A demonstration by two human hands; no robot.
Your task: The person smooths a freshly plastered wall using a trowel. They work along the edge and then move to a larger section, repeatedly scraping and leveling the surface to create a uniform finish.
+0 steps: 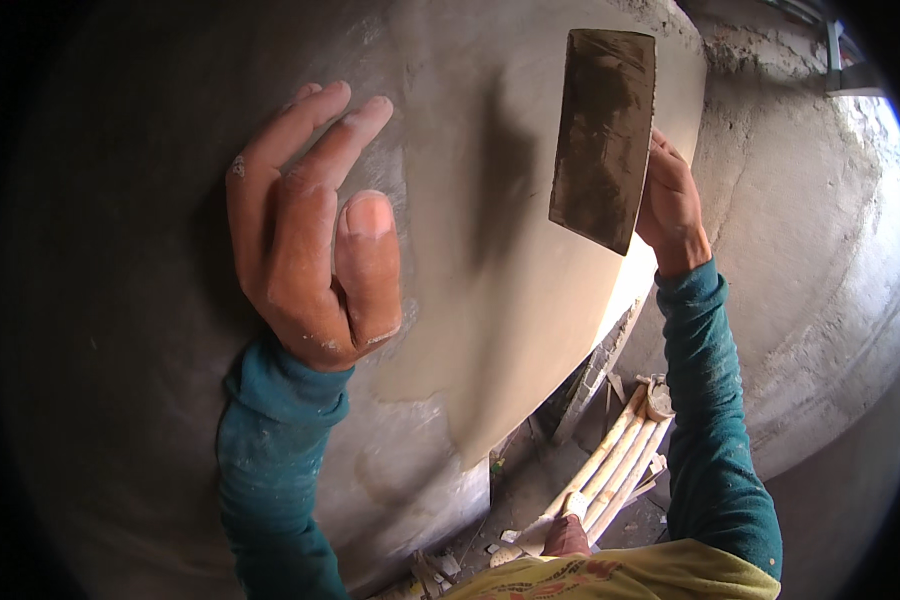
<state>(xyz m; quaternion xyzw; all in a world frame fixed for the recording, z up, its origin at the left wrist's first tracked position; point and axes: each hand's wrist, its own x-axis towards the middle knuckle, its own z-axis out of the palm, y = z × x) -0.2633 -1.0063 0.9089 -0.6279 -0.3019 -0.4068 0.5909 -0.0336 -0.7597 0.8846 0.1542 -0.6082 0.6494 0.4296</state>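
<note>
A flat rectangular metal trowel [600,130] with dark smears on its face is held upright in front of a grey plastered wall [450,330]. My right hand [675,205] grips it from behind its right side, the fingers partly hidden. My left hand [310,230], dusted with pale plaster, is raised at the left with its fingers loosely bent and apart, holding nothing. It is close to the wall, though whether it touches is unclear. A dark shadow falls on the plaster left of the trowel.
Below, several bamboo poles [615,470] are laid side by side, with a small container [660,400] at their far end and my sandalled foot [573,510] near them. Debris [440,565] lies around. A second rough plastered wall [790,300] rises at the right, with a bright opening beyond.
</note>
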